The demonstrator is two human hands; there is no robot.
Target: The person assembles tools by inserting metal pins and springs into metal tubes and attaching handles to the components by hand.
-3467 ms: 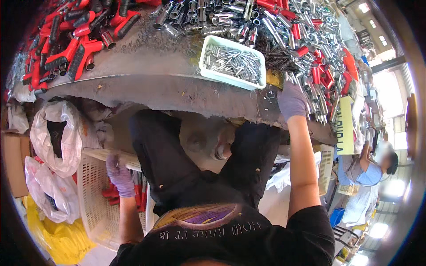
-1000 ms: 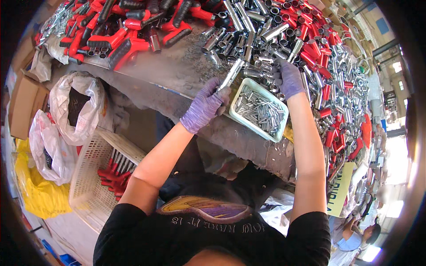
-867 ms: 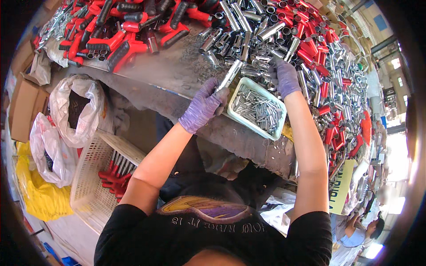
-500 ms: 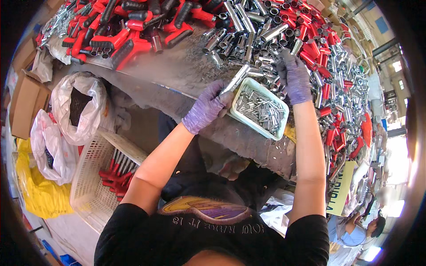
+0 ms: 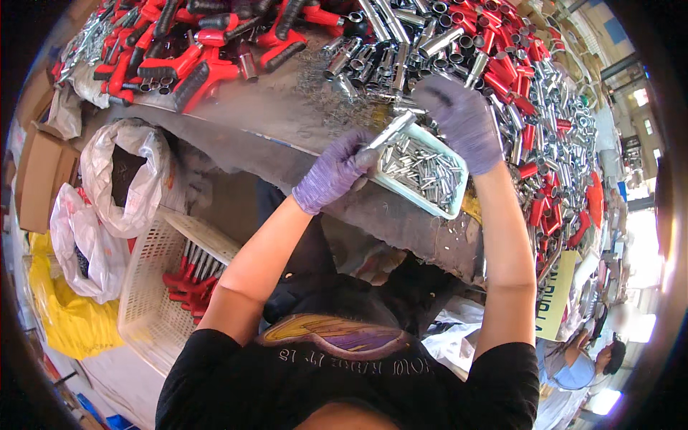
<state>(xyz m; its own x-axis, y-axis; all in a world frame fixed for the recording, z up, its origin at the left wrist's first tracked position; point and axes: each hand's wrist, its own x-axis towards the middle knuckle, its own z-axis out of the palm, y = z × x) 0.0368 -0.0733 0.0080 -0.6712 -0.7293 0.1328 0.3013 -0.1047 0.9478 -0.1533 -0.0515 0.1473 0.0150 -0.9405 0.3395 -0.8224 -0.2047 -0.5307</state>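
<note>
My left hand (image 5: 332, 173), in a purple glove, is closed round a shiny chrome metal tube (image 5: 394, 130) that tilts up to the right. The tube's upper end reaches over the far left corner of a pale green tray (image 5: 409, 196). Inside the tray lie many small silver pins (image 5: 419, 169). My right hand (image 5: 462, 127), gloved alike, hovers past the tube's upper end, above the tray's far edge. Motion smears its fingers, so whether they hold anything cannot be made out. Beyond both hands spreads a heap of chrome tubes (image 5: 441, 43).
Red-and-black handles (image 5: 208, 75) are heaped at the far left; red and chrome parts (image 5: 548, 143) cover the right. Below the bench edge stand a white crate (image 5: 147, 287) with red-handled tools and white sacks (image 5: 115, 172). Another person (image 5: 577, 362) is at the lower right.
My right hand has come away from the chrome heap, moving left toward the tube's upper end. The left hand keeps its hold on the tube, which now tilts lower.
</note>
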